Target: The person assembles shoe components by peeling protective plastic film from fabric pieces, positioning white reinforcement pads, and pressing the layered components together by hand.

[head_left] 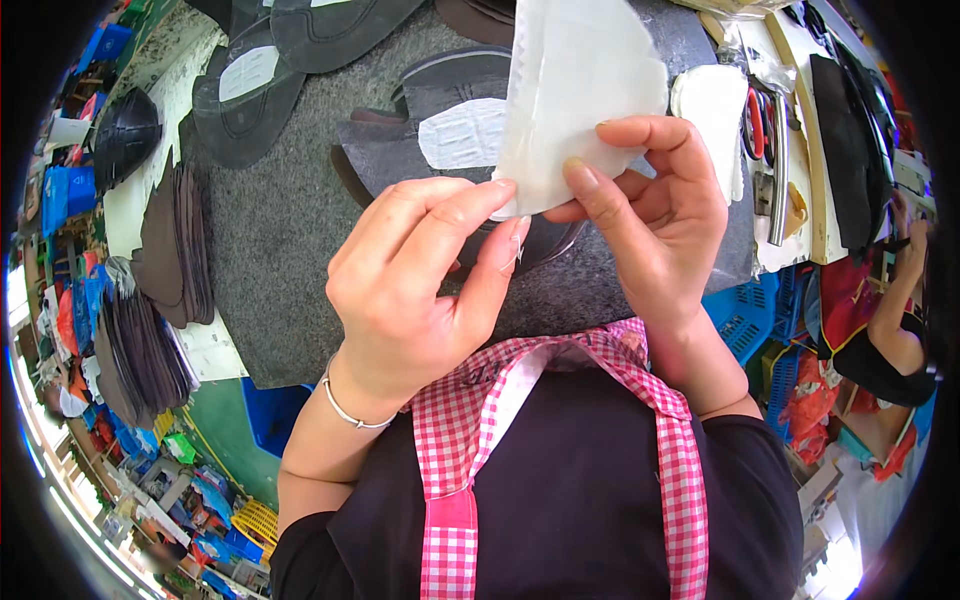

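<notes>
A white, slightly translucent cut sheet (585,90) with one curved side stands up in front of me, held above the table. My left hand (420,270) pinches its lower left corner between thumb and forefinger. My right hand (650,220) holds the lower right part, its thumb on the near face and the other fingers partly hidden behind. Under and behind the sheet lie dark curved pieces (375,150) that look like shoe uppers, with a white wrinkled patch (462,133) on top. The sheet and my hands hide part of them.
A grey felt-like mat (265,270) covers the table. More dark pieces (240,125) lie at the far left, with brown stacks (175,245) along the left edge. White pieces (710,120), red-handled scissors (756,125) and a metal rod (778,190) lie right. A blue crate (745,315) stands below.
</notes>
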Demonstrator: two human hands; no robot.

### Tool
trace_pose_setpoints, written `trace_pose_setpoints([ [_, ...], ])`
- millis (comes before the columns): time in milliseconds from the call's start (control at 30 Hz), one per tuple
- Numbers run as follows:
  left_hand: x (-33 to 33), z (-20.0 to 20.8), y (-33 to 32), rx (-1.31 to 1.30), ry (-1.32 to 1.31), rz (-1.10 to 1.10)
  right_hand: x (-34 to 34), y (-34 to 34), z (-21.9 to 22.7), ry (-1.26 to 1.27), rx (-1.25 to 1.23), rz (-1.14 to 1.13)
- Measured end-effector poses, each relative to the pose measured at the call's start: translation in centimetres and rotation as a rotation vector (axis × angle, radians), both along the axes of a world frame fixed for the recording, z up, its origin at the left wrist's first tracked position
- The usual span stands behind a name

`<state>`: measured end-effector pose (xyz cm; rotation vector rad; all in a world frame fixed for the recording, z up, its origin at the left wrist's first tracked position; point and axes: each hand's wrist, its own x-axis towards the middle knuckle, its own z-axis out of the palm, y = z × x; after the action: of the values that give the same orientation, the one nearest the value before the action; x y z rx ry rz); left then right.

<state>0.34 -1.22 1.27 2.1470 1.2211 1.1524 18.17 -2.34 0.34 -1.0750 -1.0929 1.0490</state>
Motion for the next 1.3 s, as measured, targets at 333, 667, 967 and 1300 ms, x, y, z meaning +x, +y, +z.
trace_pose_setpoints([
  [333, 0.3, 0.1, 0.2, -0.141, -0.099, -0.015, -0.4, -0.3, -0.9, -0.012, 0.117, 0.026],
  [667, -0.6, -0.5, 0.8, 0.008, -0.015, 0.011, 0.1, -0.6, 0.1, -0.171, 0.069, 0.015],
  [967, -3.2, -0.2, 1.6, -0.569, -0.775, -0.073, 1.2, -0.9, 0.6, -0.185, -0.205, 0.216],
  [1300, -5.9, -0.1, 2.6, -0.646, -1.41, -0.222, 4.0, -1.0, 2.2, -0.364, -0.103, 0.372],
])
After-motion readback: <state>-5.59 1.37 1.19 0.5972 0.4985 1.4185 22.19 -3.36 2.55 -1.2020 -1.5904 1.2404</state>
